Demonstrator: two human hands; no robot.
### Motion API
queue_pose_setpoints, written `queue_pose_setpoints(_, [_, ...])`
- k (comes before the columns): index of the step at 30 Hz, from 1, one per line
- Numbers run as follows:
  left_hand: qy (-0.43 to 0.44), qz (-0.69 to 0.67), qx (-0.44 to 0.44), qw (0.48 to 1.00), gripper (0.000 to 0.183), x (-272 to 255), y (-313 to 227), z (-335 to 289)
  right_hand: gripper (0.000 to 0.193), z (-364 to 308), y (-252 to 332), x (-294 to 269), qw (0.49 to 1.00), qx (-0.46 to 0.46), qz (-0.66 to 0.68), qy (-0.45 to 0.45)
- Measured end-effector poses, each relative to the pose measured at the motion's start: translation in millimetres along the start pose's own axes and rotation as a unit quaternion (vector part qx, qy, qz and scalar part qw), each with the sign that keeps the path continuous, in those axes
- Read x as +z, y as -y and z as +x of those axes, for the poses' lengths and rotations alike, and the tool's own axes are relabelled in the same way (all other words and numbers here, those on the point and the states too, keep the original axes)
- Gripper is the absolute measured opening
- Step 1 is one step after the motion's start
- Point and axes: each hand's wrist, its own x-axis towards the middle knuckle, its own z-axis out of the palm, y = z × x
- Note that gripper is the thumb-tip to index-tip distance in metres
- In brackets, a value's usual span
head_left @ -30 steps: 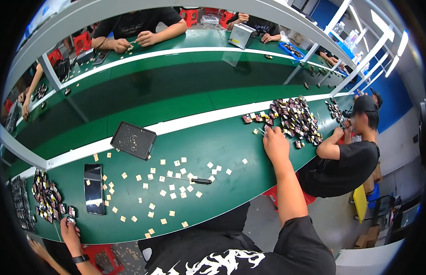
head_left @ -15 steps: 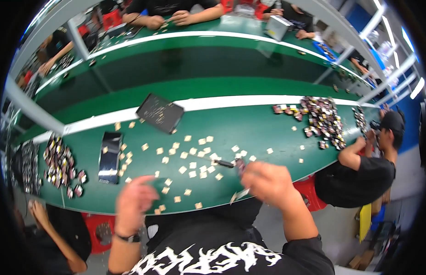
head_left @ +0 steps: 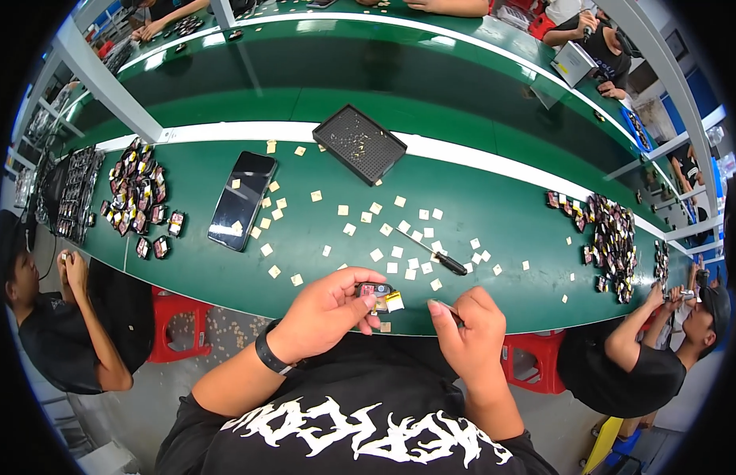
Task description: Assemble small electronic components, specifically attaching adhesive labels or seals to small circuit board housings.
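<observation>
My left hand is closed on a small black electronic module with pink and yellow-white parts, held over the table's near edge. Just to its right, my right hand is pinched, thumb against bent fingers. A thin dark end shows between those fingers, too small to name. Beyond my hands a screwdriver with a black handle lies on the green table. Around it are scattered several small pale square pieces.
A black smartphone lies left of centre, and a black tray with small bits sits at the back. Heaps of similar modules stand at left and right. Co-workers sit on both sides and across the table.
My view has shifted. My left hand, empty and blurred before, now holds a module. My right hand, earlier beside a dark pinkish item, is now pinched near the left. The screwdriver stays on the table.
</observation>
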Motion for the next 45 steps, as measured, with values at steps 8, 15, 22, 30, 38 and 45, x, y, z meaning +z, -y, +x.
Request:
queue_pose_setpoints(8, [-0.054,0.016,0.093,0.994,0.032,19,6,-6,0.036,-13,9,6,0.995,0.03,0.023,0.092])
queue_pose_setpoints(15, [-0.12,0.143,0.159,0.969,0.029,20,18,-4,0.013,-17,26,13,0.992,-0.068,-0.033,0.105])
queue_pose_setpoints(22, [-0.142,0.191,0.18,0.954,0.026,21,27,0,0.01,-16,28,25,0.985,-0.053,-0.109,0.12])
queue_pose_setpoints(30, [-0.122,0.269,0.186,0.937,0.025,19,27,1,0.01,-17,29,29,0.978,-0.046,-0.15,0.134])
queue_pose_setpoints(38, [-0.076,0.014,0.068,0.995,0.022,10,14,-1,0.009,-17,19,26,0.987,-0.01,-0.004,0.158])
queue_pose_setpoints(45, [-0.037,-0.068,0.052,0.996,0.015,10,6,-12,0.02,-20,5,-1,0.958,0.073,0.227,0.16])
